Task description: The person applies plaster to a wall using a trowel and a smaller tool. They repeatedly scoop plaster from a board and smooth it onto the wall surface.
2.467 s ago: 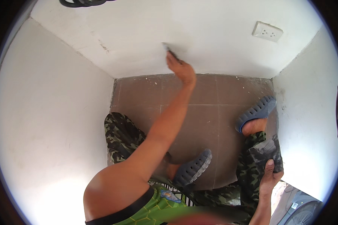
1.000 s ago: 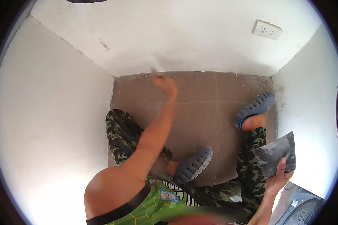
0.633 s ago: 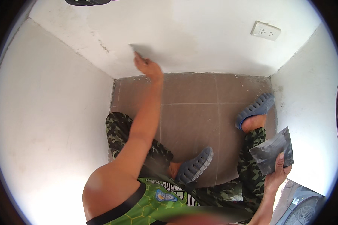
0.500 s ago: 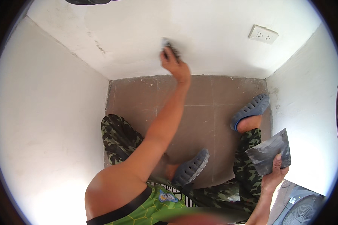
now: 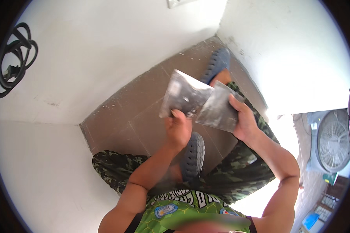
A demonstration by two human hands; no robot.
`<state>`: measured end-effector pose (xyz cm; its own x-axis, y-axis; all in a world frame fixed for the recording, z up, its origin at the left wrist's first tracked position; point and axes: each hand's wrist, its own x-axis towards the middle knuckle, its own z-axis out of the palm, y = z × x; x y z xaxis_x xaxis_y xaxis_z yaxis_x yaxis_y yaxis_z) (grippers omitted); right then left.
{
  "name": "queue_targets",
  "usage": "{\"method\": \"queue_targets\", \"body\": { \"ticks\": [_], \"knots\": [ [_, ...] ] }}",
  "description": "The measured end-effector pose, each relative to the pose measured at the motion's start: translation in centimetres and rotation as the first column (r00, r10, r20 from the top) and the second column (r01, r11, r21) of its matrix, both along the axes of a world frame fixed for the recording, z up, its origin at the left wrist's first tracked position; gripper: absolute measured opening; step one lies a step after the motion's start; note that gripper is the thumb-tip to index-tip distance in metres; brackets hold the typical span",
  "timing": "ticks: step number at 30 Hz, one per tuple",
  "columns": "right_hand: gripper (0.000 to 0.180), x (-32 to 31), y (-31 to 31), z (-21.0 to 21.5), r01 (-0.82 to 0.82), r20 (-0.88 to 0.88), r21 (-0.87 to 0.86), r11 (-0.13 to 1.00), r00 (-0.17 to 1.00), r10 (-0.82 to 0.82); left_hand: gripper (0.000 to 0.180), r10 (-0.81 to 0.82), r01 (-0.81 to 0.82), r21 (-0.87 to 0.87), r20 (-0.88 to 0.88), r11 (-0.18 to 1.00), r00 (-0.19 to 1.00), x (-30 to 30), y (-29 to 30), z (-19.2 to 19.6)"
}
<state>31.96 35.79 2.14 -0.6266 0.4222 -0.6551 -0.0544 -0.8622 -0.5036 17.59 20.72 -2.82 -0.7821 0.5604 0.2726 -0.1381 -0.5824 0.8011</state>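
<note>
In front of me my left hand (image 5: pixel 178 130) grips a thin, dark, square putty spreader (image 5: pixel 185 93), its thumb lying on the near edge. White smears mark its face and its upper edge. My right hand (image 5: pixel 245 119) pinches a second dark putty spreader (image 5: pixel 217 107) by its right side, thumb on top and fingers underneath. This one is greyish with pale streaks. The two plates meet or overlap slightly at their neighbouring edges; whether they touch, I cannot tell. Both are held over the brown tiled floor (image 5: pixel 144 105), between my legs.
White walls (image 5: pixel 105 46) enclose the floor on the left, ahead and right. A coiled black cable (image 5: pixel 27 46) with a plug is at the far left. On the right stand a grey fan (image 5: pixel 333 141) and a blue object (image 5: pixel 310 220). My clogs (image 5: pixel 194 155) rest on the tiles.
My left hand has come away from the wall with its spreader and back toward my body. The right hand has moved inward, bringing both spreaders together. My view has turned to the right.
</note>
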Motion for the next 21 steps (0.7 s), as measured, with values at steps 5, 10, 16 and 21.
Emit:
{"method": "queue_targets", "body": {
  "ticks": [5,10,16,21],
  "knots": [
    [0.034,0.6,-0.5,1.8,0.034,0.016,0.058,0.998,0.999,-0.035,0.04,-0.119,-0.026,-0.171,-0.779,0.985,0.615,0.2,-1.1,2.1],
    [0.04,1.7,-0.5,8.4,0.055,-0.2,0.349,0.935,0.98,0.016,0.033,-0.203,-0.19,-0.377,-0.783,0.906,0.587,-1.6,-4.0,0.7],
    [0.047,-1.6,-2.6,8.8,0.132,-0.029,0.981,-0.145,0.828,0.56,0.025,-0.079,0.282,-0.127,0.781,0.951,0.62,-1.8,-4.4,0.4],
    [0.057,-1.8,-4.4,7.0,-0.209,0.488,0.715,-0.667,0.832,0.262,0.031,-0.296,0.404,0.124,0.868,0.906,0.398,-1.7,-5.7,3.0]
  ]
}}
